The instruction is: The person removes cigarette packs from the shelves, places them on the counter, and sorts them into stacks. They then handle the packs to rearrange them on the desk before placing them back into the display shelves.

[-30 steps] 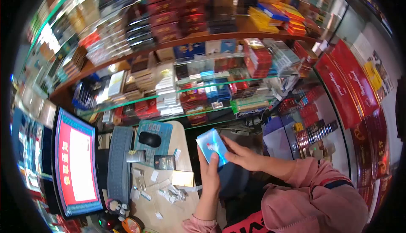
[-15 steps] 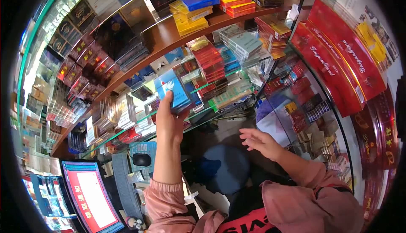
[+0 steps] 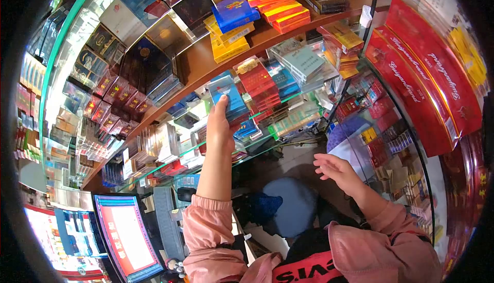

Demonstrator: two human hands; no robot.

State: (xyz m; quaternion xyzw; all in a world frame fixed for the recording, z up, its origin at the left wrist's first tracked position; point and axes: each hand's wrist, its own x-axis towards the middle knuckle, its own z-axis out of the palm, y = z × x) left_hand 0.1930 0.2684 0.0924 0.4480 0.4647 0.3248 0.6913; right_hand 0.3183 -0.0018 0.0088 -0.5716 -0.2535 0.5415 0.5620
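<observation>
My left hand (image 3: 218, 128) reaches out to the glass shelf below the wooden one, its thumb lying on top of a blue cigarette pack (image 3: 231, 98). The fingers beneath the pack are mostly hidden. Just right of it stands a stack of red cigarette packs (image 3: 259, 81), followed by pale grey-green packs (image 3: 302, 59). My right hand (image 3: 337, 172) hangs in the air above the floor, fingers loosely apart and holding nothing.
A curved wooden shelf (image 3: 198, 72) carries yellow, blue and dark packs. Large red boxes (image 3: 411, 72) stand at the right above a glass case. A lit monitor (image 3: 126, 236) is at lower left. Below my hands is a round blue-grey stool (image 3: 290, 206).
My left hand has carried the blue cigarette pack farther forward, up beside the red stack. The camera view has shifted a little. My right hand stays free.
</observation>
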